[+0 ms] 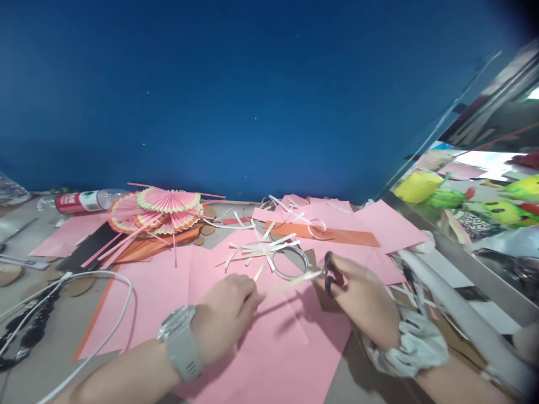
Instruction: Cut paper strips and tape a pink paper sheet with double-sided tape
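Note:
My left hand (pixel 227 306), with a grey watch on its wrist, pinches one end of a thin pale strip (pixel 280 287) above pink paper sheets (pixel 261 353). My right hand (pixel 364 297) is closed on small scissors (pixel 328 275) with black handles. Their blades point left and meet the strip's far end; motion blur hides whether they are cutting it. Just behind the strip lies a thin ring (pixel 304 255), which looks like a nearly used-up tape roll. A heap of short white strips (pixel 263 246) lies beside the ring.
Pleated pink, orange and yellow paper fans (pixel 168 205) sit at the back left, near a lying plastic bottle (pixel 80 202). A white cable (pixel 128 286) loops across the left. An orange paper strip (pixel 328 233) lies behind. A blue partition (pixel 252 101) closes the back.

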### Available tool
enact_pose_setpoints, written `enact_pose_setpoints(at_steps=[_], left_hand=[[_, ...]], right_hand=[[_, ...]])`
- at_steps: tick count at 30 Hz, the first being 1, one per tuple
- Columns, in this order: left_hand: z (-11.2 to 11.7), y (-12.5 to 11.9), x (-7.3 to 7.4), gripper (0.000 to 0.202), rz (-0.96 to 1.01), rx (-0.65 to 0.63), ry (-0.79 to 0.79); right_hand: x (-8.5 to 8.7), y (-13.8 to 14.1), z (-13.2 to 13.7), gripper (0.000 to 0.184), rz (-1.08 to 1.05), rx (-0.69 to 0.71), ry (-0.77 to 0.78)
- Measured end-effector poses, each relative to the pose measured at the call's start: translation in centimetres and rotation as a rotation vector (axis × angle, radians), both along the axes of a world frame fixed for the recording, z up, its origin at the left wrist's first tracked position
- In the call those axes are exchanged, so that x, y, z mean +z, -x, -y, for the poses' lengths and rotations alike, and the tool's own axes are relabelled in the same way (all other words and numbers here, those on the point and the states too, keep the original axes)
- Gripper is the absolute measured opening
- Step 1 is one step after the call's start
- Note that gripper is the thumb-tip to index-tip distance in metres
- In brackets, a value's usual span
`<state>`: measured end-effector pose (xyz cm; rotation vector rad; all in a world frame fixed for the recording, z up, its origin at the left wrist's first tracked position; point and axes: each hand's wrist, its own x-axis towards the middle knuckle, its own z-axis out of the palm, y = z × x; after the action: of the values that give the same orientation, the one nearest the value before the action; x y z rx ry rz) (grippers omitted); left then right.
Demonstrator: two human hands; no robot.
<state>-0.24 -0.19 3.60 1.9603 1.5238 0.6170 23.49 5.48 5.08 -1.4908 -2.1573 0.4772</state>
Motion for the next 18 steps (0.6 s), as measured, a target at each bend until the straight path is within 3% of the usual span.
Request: enact_pose_setpoints(at_steps=[4, 10, 12, 14, 16, 18], left_hand=[[2.6, 0.8, -0.9, 0.041, -0.196, -0.030, 0.115], [3.7, 2.0, -1.1, 0.038, -0.275, 0.045, 0.272], [3.6, 2.0, -0.7, 0.032, -0.299, 0.091, 0.231], [3.4, 1.8, -0.4, 0.023, -0.283, 0.146, 0.094], [3.5, 1.3, -0.4, 0.032, -0.205, 0.143, -0.066], [3.7, 0.6, -0.6, 0.039, -0.087, 0.104, -0.126]], right_hand=[[-1.4, 0.4, 1.3, 0.016, -0.043, 0.064, 0.039], [-3.0, 3.3, -0.8, 0.015, -0.175, 0.222, 0.117], [-3.3, 4.5, -1.2, 0.016, -0.222, 0.324, 0.148], [-3.3, 5.5, -1.0, 0.016, -0.264, 0.421, 0.179], [-2.8, 6.3, -0.5, 0.015, -0.308, 0.506, 0.218], [-2.2, 6.8, 0.0, 0.011, -0.359, 0.574, 0.255]])
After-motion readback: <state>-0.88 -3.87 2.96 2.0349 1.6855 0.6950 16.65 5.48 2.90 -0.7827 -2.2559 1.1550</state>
